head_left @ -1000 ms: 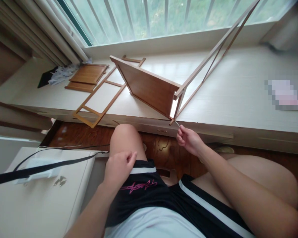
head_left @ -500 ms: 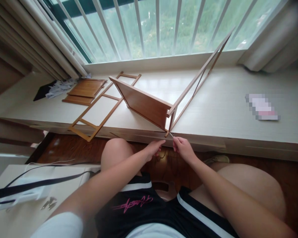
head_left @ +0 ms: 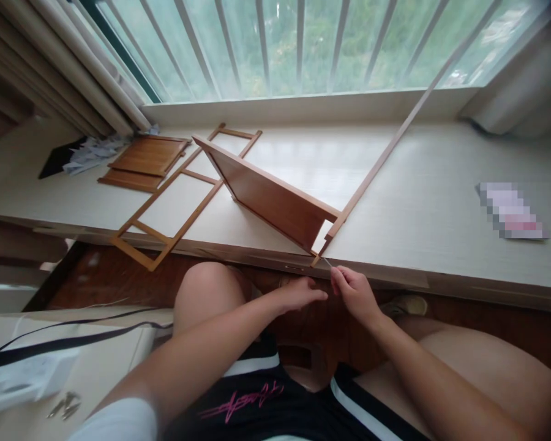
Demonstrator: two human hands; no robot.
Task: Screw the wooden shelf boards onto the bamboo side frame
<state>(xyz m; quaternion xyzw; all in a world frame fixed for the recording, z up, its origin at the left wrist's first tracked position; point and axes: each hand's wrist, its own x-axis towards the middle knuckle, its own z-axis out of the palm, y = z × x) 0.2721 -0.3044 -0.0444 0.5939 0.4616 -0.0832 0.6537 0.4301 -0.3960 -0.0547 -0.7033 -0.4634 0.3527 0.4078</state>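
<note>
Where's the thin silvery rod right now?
In the head view, right of centre, the thin silvery rod is in the right hand, its tip by the lower right corner of the standing wooden panel near the front edge of the white counter.

No readable text; pink script (head_left: 241, 401) on black shorts (head_left: 303, 413) illegible.

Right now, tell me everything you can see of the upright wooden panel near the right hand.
The panel is flat, reddish-brown and wood-like, with a paler top edge. It stands tilted on edge on the pale ledge, its lower right corner at the ledge's front. Its upper right end meets a slim wooden frame, with a gap below that meeting point. The right hand holds a thin metal tool near that corner; neither hand visibly touches the panel.
</note>
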